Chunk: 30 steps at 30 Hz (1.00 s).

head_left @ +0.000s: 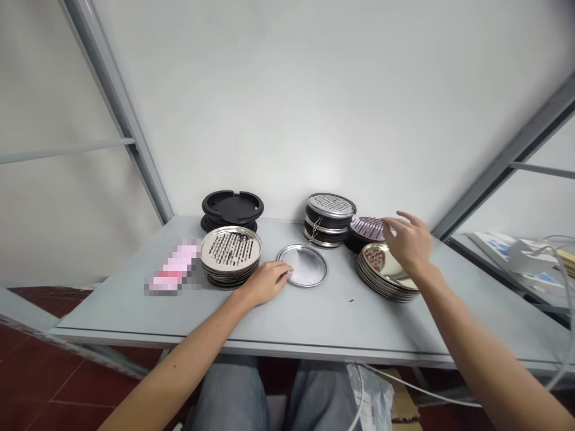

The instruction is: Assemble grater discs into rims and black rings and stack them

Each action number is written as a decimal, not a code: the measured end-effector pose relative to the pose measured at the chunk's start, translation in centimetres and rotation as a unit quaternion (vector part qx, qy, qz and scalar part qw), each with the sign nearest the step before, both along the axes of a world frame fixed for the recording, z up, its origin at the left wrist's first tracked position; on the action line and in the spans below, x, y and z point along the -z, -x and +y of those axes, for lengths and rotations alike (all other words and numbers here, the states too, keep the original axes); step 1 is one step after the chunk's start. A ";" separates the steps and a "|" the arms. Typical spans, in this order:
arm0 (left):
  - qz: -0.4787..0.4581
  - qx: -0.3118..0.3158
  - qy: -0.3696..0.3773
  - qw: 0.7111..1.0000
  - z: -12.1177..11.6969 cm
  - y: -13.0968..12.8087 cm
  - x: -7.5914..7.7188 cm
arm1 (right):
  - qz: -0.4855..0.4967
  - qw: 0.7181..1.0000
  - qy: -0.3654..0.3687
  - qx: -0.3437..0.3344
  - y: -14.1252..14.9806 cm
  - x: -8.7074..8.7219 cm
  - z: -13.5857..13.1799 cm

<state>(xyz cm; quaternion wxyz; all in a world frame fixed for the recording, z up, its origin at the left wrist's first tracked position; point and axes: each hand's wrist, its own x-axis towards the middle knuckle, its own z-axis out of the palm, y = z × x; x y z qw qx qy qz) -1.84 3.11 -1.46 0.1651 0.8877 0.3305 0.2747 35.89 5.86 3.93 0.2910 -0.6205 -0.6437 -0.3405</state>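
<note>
On the bench [332,326], a shiny disc [309,269] sits flat by the left hand [268,282], fingers at its rim; can't tell if they're pinching. Right hand [409,240] looks loosely open above the plate pile [386,286]. Clipped stack [330,209] seems put together; grater discs [230,254] and black rings [231,209] look unassembled. Pink thing [174,269]'s pixelated.

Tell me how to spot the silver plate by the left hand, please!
On the grey table, look between the grater-topped stack and the stack of shiny dishes. There the round silver plate lies flat, its rim by the fingertips of the left hand. Unlike its neighbours, it sits unstacked, with no grater holes.
</note>
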 end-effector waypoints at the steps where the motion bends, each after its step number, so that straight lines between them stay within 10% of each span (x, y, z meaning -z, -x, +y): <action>1: -0.001 0.002 0.000 1.000 0.0 0.0 0.0 | 0.003 0.999 -0.034 -0.022 -0.7 -0.2 -0.1; 10: -0.024 -0.010 -0.032 0.999 0.2 -0.3 0.4 | 0.079 0.940 -0.294 -0.153 4.8 -2.4 -4.9; 21: -0.037 -0.115 0.061 0.991 0.4 -0.5 1.9 | 0.178 0.945 -0.054 -0.269 12.9 5.2 -3.5; 30: -0.030 -0.101 0.067 0.992 0.7 -0.4 1.4 | 0.223 0.911 0.068 -0.341 11.6 5.6 -5.1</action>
